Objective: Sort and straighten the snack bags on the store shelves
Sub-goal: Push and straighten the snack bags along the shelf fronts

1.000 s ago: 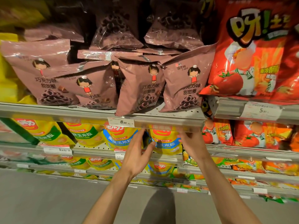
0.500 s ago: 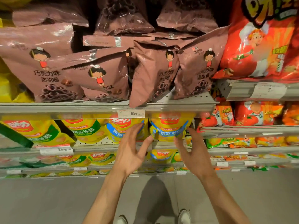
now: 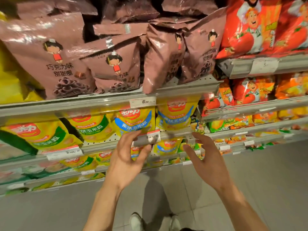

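Both hands, left hand (image 3: 124,160) and right hand (image 3: 205,160), reach up, fingers spread, holding nothing.

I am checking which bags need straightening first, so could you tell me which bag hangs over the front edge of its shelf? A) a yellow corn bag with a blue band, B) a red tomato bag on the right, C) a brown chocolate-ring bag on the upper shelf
C: the tilted brown bag has its lower corner sticking out past the shelf edge above the price tag.

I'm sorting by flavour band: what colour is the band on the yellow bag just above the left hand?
Blue, on the yellow bag above the left hand; head view.
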Demonstrator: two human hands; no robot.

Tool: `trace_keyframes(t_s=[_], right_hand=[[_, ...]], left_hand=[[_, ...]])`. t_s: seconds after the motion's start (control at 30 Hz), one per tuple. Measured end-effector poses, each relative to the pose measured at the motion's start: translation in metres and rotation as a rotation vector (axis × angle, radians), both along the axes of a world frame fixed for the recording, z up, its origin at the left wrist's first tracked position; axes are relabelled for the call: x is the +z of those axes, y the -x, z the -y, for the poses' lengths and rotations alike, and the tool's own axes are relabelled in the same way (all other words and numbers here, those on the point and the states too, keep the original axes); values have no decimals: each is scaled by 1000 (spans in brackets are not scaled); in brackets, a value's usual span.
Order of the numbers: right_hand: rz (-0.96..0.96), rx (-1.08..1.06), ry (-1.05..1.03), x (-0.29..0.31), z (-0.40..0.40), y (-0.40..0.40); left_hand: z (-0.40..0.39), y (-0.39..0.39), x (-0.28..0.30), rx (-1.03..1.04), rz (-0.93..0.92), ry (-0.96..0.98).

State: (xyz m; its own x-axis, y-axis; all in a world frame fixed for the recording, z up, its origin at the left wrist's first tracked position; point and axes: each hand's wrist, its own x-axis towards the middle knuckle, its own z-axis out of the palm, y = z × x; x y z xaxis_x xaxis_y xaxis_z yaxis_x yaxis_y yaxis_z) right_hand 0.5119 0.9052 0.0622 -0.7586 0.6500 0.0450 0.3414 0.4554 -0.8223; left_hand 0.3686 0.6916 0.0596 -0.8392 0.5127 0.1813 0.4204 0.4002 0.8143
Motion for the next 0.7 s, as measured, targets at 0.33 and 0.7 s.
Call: trace_keyframes(t_s=[0.33,0.7], right_hand=[[-134,137,-175,74,-59,5],[-296,175,-425,142,-91,57]], left_hand=[[-31,-14,87,114,-254,14],[-95,16,163,301,-491,94]])
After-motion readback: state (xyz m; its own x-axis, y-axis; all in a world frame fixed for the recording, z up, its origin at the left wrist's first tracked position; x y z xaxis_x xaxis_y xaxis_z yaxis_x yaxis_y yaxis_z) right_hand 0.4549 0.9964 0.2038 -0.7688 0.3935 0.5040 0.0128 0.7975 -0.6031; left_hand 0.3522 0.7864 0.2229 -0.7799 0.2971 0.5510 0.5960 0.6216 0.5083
